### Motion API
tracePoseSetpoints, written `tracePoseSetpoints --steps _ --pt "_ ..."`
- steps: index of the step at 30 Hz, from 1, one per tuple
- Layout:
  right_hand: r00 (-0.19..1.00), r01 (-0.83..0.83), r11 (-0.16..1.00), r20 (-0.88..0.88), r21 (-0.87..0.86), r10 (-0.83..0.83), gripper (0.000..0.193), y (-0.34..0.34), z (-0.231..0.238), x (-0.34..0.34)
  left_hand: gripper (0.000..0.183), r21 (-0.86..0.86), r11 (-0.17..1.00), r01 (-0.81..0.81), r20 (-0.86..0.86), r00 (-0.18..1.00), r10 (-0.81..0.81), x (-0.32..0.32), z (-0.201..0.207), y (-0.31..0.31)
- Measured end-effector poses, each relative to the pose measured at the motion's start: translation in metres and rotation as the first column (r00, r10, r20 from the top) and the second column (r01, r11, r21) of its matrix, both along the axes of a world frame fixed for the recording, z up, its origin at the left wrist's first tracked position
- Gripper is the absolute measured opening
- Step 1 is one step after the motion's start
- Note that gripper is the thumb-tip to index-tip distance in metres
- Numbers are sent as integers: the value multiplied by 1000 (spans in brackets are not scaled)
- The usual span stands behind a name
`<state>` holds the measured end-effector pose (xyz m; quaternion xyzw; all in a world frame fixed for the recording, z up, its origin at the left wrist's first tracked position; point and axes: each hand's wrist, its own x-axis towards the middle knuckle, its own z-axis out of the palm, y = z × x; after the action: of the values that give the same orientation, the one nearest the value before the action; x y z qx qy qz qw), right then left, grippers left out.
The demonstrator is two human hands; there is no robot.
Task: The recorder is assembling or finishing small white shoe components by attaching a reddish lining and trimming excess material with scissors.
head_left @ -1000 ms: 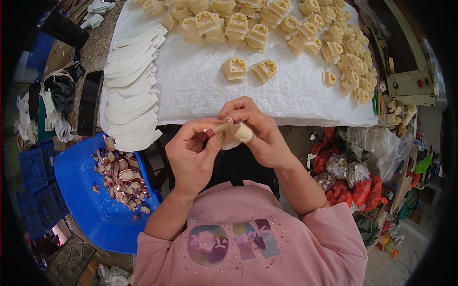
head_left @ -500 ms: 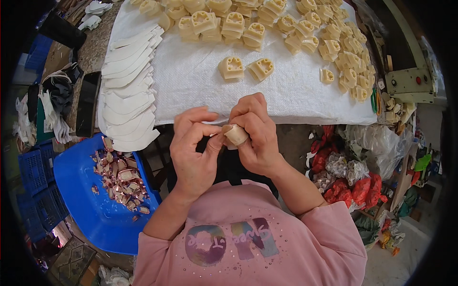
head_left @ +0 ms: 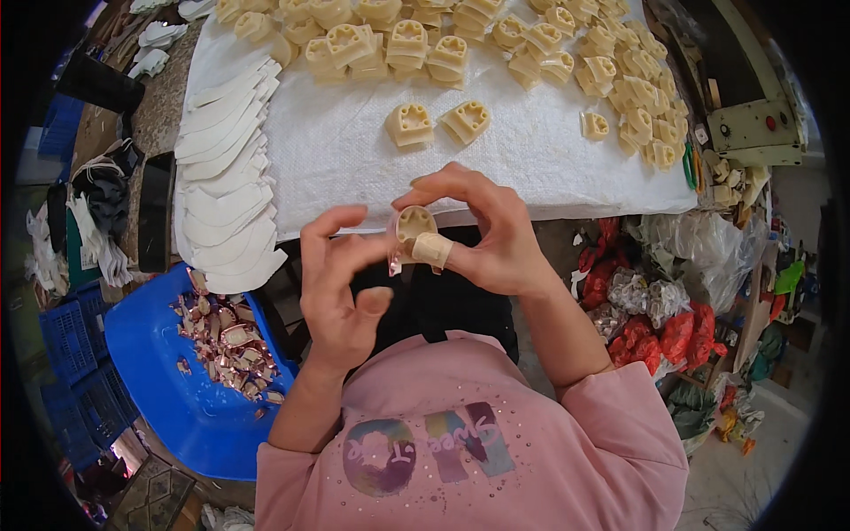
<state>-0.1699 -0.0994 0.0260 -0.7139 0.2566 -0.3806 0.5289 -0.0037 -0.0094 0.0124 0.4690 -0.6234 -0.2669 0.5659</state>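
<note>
My right hand (head_left: 496, 234) holds a cream plastic shoe heel (head_left: 414, 221) above my lap, just off the table's front edge. Its hollow top, with small round bumps inside, faces up. The right thumb, its tip in a tan wrap, presses the near side while the fingers curl round the far side. A thin, shiny pinkish strip (head_left: 394, 257) hangs along the heel's left side. My left hand (head_left: 341, 283) has its fingers apart; its slightly blurred index finger reaches to that strip, and whether it touches cannot be told. Two similar heels (head_left: 410, 126) stand on the table ahead.
A white woven sheet (head_left: 328, 168) covers the table, with many cream heels (head_left: 620, 84) at the back and right. Overlapping white curved pieces (head_left: 221, 195) line its left side. A blue basin (head_left: 168, 380) holds shiny pink-brown pieces. Red and clear bags (head_left: 664, 332) lie at right.
The heel has turned so its hollow top shows, and the pinkish strip has come into sight. My left fingers have moved off to the left and spread. The whole view has shifted slightly.
</note>
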Motion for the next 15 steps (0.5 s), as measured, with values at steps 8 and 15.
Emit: tracePoseSetpoints --steps 8,15 --pt "999 -41 985 0 -165 41 45 16 -7 10 50 381 806 453 -711 701 -58 -12 7 -5" --pt "991 134 989 -30 60 -132 24 29 -16 12 61 368 878 306 -612 791 -20 -18 -8 4"
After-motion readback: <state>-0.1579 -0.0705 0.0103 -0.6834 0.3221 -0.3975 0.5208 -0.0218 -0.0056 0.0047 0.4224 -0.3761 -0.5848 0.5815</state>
